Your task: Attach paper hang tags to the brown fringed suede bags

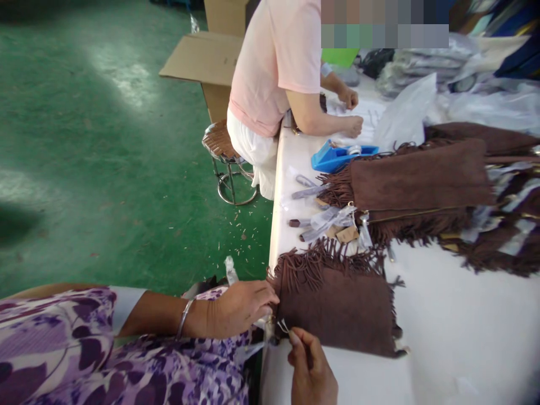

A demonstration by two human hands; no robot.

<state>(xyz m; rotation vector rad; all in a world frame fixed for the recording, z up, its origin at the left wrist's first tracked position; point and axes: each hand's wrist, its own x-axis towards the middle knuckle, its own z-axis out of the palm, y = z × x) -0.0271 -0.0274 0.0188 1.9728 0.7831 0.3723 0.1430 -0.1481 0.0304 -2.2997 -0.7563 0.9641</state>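
The left hand (242,309) reaches across, fingers bent at the edge of the brown bag (337,309) on the table (459,315), its grip unclear; the right hand (311,363) pinches white string (283,326).

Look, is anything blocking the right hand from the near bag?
Nothing visible does: the right hand is beside the near bag, with only the thin white strips it pinches at the bag's edge.
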